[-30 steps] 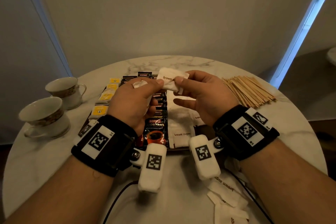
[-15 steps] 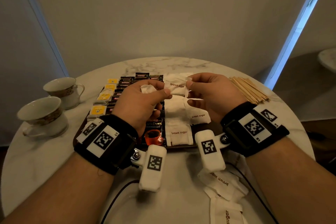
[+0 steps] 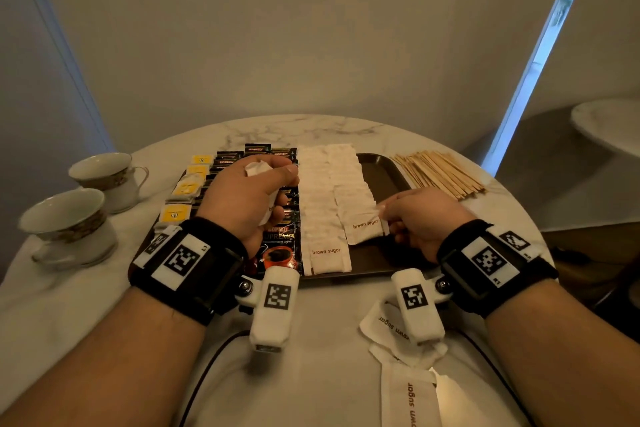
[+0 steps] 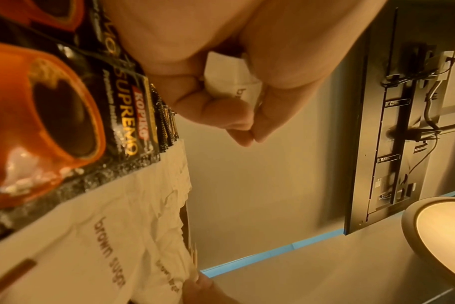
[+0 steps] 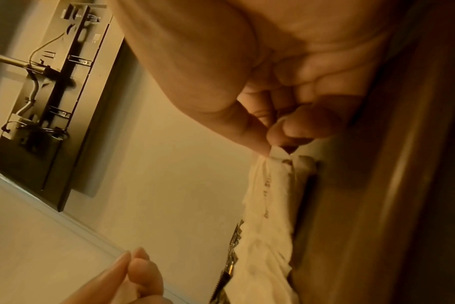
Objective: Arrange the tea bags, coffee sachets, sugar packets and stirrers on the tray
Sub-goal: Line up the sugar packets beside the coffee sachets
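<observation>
While right hand (image 3: 420, 218) pinches brown sugar packet (image 3: 365, 227) at near end of second sugar row on tray (image 3: 381, 173), left hand (image 3: 242, 198) grips spare packets (image 3: 256, 168) above coffee sachets (image 3: 278, 243); stirrers (image 3: 440, 172) off tray's right edge.

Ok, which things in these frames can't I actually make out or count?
- How many sugar packets the left hand grips: head and left wrist views, curled fingers cover the bundle.
- Tea bags and coffee sachets, full count: head view, left hand and wristband block the rows.
- Loose sugar packets near the table edge: head view, cut off by the bottom edge and the right wrist camera.
- Right hand grip on its packet: right wrist view, dim and blurred.
</observation>
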A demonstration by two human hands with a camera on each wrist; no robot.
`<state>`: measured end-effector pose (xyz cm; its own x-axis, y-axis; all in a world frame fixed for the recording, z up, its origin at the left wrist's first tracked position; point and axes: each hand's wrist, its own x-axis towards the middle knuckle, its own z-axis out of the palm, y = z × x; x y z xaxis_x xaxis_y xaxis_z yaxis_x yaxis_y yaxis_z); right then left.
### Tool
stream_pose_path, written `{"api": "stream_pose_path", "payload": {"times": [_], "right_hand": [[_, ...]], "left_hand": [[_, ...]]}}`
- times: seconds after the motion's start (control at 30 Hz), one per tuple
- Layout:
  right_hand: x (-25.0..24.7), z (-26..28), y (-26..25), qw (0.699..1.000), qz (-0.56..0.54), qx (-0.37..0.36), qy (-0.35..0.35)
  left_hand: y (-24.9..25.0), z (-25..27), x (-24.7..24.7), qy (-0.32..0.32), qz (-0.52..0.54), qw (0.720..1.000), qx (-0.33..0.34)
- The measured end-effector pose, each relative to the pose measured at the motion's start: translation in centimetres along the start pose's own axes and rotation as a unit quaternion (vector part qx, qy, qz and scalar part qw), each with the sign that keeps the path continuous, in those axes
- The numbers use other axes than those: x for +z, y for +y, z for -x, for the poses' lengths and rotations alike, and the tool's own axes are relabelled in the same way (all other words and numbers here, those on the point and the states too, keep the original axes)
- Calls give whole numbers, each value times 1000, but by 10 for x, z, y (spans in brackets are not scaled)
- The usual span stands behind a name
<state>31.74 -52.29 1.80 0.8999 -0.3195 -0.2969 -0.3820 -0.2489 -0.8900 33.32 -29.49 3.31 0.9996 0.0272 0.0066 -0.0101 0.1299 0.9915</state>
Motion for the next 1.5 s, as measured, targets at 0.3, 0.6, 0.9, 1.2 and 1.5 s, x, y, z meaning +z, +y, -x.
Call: {"api": "stream_pose_path", "payload": {"times": [0.3,0.6,0.9,1.2,1.5], "right_hand": [[0,4,-3,1000,7,23,-2],[11,17,-14,995,-66,-53,-50],[25,20,-39,976,-48,-149,-154],[60,11,-48,952,62,-255,-159],[54,1,-34,952,-142,-216,-164]], "left_hand": [[3,0,-1,16,9,1000,-9],[6,6,4,-20,25,995,-90],[5,8,7,-13,126,987,-104],[5,4,6,16,169,984,-48],[1,0,0,-17,94,995,24]]}}
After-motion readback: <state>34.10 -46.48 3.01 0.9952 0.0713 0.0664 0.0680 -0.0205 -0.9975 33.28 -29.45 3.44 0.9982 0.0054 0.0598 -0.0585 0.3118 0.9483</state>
